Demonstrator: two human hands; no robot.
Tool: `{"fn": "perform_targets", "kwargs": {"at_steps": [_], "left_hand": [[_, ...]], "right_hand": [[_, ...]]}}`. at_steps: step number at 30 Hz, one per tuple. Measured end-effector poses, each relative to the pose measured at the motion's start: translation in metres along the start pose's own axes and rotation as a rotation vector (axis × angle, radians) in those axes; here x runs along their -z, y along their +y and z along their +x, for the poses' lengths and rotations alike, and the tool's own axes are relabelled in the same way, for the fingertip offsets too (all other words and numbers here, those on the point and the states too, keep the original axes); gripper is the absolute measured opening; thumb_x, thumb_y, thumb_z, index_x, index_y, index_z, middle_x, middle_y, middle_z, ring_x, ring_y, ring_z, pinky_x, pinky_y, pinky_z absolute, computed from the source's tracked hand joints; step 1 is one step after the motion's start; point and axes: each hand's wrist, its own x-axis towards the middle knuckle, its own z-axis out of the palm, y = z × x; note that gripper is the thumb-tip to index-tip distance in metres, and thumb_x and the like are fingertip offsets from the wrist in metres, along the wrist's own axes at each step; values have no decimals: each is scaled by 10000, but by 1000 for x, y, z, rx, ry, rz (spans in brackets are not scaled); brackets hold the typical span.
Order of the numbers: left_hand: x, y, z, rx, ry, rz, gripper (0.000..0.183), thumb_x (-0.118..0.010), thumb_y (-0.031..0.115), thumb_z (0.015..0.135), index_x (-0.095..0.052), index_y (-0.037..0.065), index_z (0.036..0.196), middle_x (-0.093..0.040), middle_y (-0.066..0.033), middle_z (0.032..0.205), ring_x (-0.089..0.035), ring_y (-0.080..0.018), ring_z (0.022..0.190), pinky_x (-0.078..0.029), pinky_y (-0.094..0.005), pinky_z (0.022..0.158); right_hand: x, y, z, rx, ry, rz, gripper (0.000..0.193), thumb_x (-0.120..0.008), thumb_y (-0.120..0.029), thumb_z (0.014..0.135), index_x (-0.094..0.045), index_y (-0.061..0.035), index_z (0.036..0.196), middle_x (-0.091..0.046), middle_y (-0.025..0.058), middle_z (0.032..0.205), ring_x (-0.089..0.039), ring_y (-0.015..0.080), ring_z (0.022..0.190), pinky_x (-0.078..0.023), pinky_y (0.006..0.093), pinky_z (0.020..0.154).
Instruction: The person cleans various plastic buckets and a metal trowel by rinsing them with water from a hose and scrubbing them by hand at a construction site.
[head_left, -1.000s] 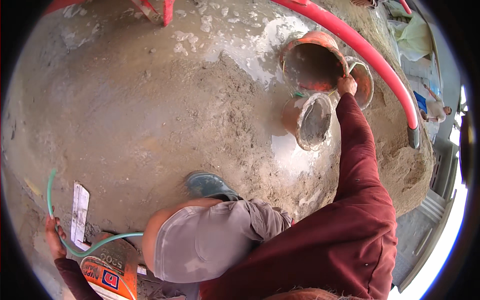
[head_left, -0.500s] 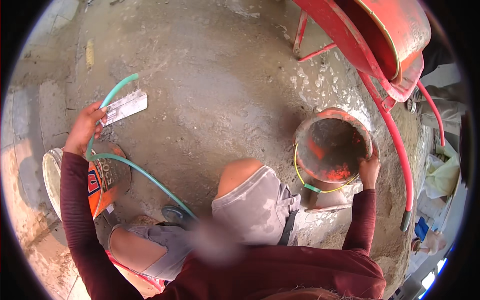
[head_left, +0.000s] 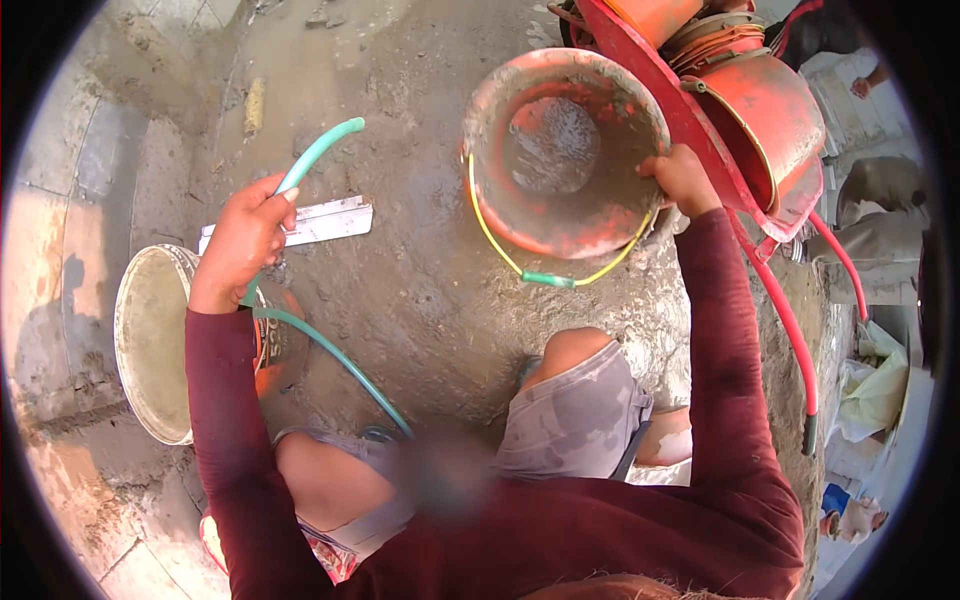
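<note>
My left hand (head_left: 243,235) is closed round a green hose (head_left: 322,148), whose free end curves up and to the right. The rest of the hose trails down toward my knees. With my right hand (head_left: 685,182) I grip the rim of a mortar-smeared orange bucket (head_left: 570,232) on its right side. The bucket is tilted so that its grey-coated inside faces me. Its yellow wire handle hangs at the near side with a green grip (head_left: 549,280). Behind my left hand lies a flat whitish blade-like tool (head_left: 335,222) on the wet floor.
A large pail (head_left: 160,330) with a pale inside leans at the left, beside my left forearm. The red wheelbarrow (head_left: 650,85) at the upper right carries several orange buckets (head_left: 765,110). Wet grey mortar covers the floor (head_left: 400,150). Other people stand at the far right.
My right hand has raised the bucket, moving it up and to the left and tipping its mouth toward me. My left hand, still holding the hose, has shifted right in view.
</note>
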Motion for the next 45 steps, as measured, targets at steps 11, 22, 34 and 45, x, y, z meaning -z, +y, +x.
{"fn": "perform_targets", "kwargs": {"at_steps": [11, 22, 34, 45], "left_hand": [[-81, 24, 30, -159, -232, -340, 315, -524, 211, 964, -532, 39, 1227, -487, 20, 794, -395, -26, 541, -331, -191, 444], [-194, 3, 95, -138, -440, -140, 229, -546, 290, 969, -568, 84, 1067, -512, 27, 770, -449, -66, 568, -360, -222, 500], [-212, -21, 93, -14, -271, 10, 338, -537, 256, 975, -547, 88, 1269, -484, 29, 723, -418, -54, 519, -346, -228, 447], [-173, -72, 22, 103, 99, 31, 374, -557, 202, 965, -540, 72, 1315, -486, 41, 691, -444, -44, 567, -371, -214, 499]], "right_hand": [[-111, -181, 41, 46, -369, 585, 337, -578, -339, 928, -607, -30, 1060, -627, 121, 950, -629, 263, 878, -521, 432, 750], [-148, -129, 76, -199, -508, 1211, 251, -451, -189, 952, -477, -5, 1121, -547, 105, 799, -577, 240, 662, -512, 415, 587], [-199, -93, 144, 139, -44, 221, 351, -559, -283, 887, -676, 6, 1047, -668, 217, 1080, -637, 372, 1035, -494, 433, 886], [-143, -135, 315, 507, 276, -658, 553, -481, -139, 872, -366, -108, 1413, -347, 113, 1480, -313, 318, 1386, -347, 486, 1078]]}}
